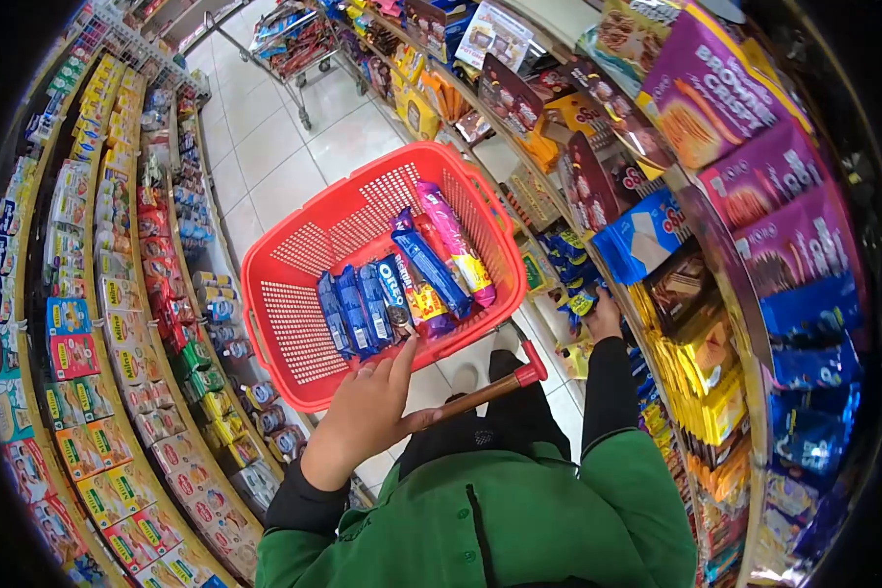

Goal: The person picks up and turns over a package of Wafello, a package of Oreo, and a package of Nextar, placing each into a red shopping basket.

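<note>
Over the near rim of a red plastic basket (299, 377), my left hand (374, 400) is open, its fingers stretched toward the packs inside and its thumb against a brown bar handle (480, 396). Inside the basket lie several blue biscuit packs (353, 309), an Oreo pack (396, 292), a longer blue pack (431, 267) and a pink pack (456, 240). On the right, my right hand (604, 318) reaches to a low shelf, its fingers closed at a small blue-and-yellow packet (581, 302). Part of that grip is hidden.
Shelves of boxes and cups (127, 353) line the left side. Shelves of wafer and biscuit packs (706, 363) stand close on the right, some jutting out. Ahead on the tiled floor (265, 147) is a wheeled cart (299, 59) loaded with goods.
</note>
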Available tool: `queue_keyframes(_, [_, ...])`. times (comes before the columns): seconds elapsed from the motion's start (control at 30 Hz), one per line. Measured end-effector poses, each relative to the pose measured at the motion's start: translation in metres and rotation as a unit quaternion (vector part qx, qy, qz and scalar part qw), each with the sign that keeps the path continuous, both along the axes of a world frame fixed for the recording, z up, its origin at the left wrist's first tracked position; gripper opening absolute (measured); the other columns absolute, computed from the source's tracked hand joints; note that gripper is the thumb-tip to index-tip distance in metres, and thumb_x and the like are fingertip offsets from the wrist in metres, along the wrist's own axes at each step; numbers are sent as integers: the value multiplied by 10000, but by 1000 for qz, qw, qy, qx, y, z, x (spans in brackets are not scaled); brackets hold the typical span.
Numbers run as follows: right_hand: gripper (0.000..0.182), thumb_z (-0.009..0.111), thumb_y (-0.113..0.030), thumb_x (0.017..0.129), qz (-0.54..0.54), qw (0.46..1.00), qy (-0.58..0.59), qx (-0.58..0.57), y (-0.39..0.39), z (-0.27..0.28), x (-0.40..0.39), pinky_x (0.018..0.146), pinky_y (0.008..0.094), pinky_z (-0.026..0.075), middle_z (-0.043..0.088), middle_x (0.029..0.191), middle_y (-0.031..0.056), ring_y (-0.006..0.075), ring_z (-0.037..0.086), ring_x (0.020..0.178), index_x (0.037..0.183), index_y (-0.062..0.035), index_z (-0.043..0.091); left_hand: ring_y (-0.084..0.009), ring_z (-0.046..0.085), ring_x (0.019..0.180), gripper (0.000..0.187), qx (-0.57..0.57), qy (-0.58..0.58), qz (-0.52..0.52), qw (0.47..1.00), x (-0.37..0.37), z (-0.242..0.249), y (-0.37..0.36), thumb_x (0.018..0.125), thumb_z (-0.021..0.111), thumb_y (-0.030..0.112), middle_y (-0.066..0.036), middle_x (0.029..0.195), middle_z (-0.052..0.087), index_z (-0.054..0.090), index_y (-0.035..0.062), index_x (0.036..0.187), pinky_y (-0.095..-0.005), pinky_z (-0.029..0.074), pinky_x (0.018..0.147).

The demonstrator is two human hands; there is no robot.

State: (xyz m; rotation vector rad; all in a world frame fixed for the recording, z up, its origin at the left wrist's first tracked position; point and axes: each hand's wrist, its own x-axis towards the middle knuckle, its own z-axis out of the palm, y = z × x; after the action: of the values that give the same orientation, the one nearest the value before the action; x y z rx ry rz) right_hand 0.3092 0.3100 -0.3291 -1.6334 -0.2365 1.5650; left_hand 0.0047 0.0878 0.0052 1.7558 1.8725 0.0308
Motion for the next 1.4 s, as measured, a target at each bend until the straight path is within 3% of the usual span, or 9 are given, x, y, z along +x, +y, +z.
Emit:
queue_keyframes(0.1, [274, 489, -143, 790, 108, 992, -55, 16, 21, -35, 7, 742, 343, 423, 524, 919, 87, 200, 512, 860, 1039, -46, 430, -341, 507, 830, 801, -5, 3, 13, 1000, -4, -8, 4, 665, 620, 387, -207, 910, 514, 229, -35, 1221, -384, 410, 703])
queue_keyframes(0.33, [281, 503, -182, 769, 165, 974, -155, 6, 51, -68, 4, 752, 355, 414, 523, 939, 107, 222, 499, 893, 1013, -52, 457, -335, 495, 870, 816, -110, -40, 42, 992, -10, -8, 18, 672, 626, 368, -201, 947, 513, 199, -29, 1242, -375, 402, 745])
queue_keyframes(0.67, [299, 523, -239, 738, 253, 920, -300, 1, 63, -73, -9, 767, 373, 401, 522, 967, 135, 254, 481, 941, 976, -60, 494, -355, 494, 827, 832, -77, -89, 57, 991, -16, -19, 18, 699, 563, 446, -198, 883, 504, 171, -39, 1250, -412, 375, 752])
queue_keyframes(0.9, [316, 537, -278, 717, 361, 729, -549, 192, 52, -41, -31, 778, 385, 392, 521, 987, 155, 276, 469, 974, 951, -65, 521, -359, 493, 826, 823, -76, -85, 40, 993, -14, -17, 17, 698, 567, 441, -202, 888, 505, 185, -46, 1242, -407, 376, 746])
queue_keyframes(1.0, [302, 526, -285, 725, 525, 603, -598, 53, 33, 11, -50, 782, 382, 394, 511, 1012, 141, 245, 453, 1020, 949, -83, 518, -359, 496, 839, 818, -58, -74, 31, 995, -13, -18, 14, 697, 568, 440, -209, 909, 505, 197, -50, 1235, -402, 384, 743])
queue_keyframes(1.13, [416, 574, -265, 677, 478, 562, -663, 124, 14, -14, -36, 793, 474, 370, 464, 1102, 135, 308, 431, 1034, 1048, -102, 480, -350, 502, 872, 812, -56, -79, 46, 994, -14, -12, 13, 691, 587, 418, -211, 932, 508, 207, -56, 1230, -379, 403, 742])
queue_keyframes(1.23, [385, 571, -257, 694, 500, 598, -626, 33, 15, 10, -49, 763, 434, 397, 509, 1024, 161, 317, 490, 949, 1022, -68, 501, -334, 508, 888, 795, -24, -100, 82, 991, -23, -7, 8, 687, 606, 388, -209, 940, 515, 221, -46, 1230, -361, 410, 755])
queue_keyframes(1.33, [367, 564, -283, 708, 458, 688, -508, 242, -10, 28, -55, 740, 384, 415, 553, 902, 179, 317, 530, 864, 965, -22, 529, -311, 514, 901, 784, 20, -101, 156, 982, -32, 2, 3, 672, 637, 343, -206, 944, 519, 237, -32, 1232, -349, 403, 779])
queue_keyframes(1.4, [370, 561, -299, 710, 478, 764, -381, 207, -41, 36, -61, 702, 360, 424, 572, 808, 181, 326, 548, 783, 932, -3, 545, -261, 523, 903, 722, 49, -161, 195, 966, -41, 3, -1, 696, 638, 258, -184, 953, 523, 244, -11, 1238, -324, 403, 785])
